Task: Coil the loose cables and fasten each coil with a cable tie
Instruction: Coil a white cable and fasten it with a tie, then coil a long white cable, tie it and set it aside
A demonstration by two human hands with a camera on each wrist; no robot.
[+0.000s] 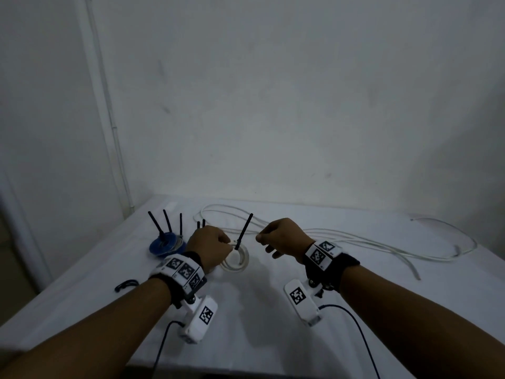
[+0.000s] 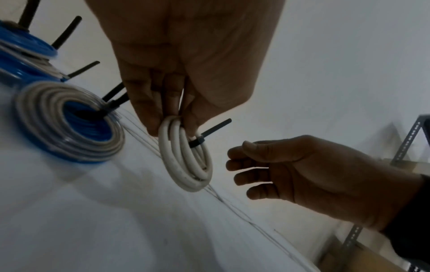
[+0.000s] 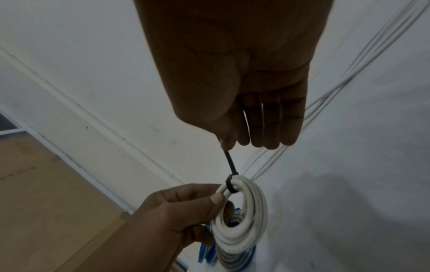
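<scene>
My left hand pinches the top of a small white cable coil and holds it upright just above the white table. A black cable tie is looped round the coil, its tail sticking up free. In the left wrist view the coil hangs from my fingers with the tie tail pointing right. My right hand hovers just right of the tail with fingers loosely curled, holding nothing. A long loose white cable sprawls over the far right of the table.
Tied blue and white coils with upright tie tails sit left of my left hand. A spare black tie lies near the table's left edge. The wall stands close behind. A metal rack shows beyond the table.
</scene>
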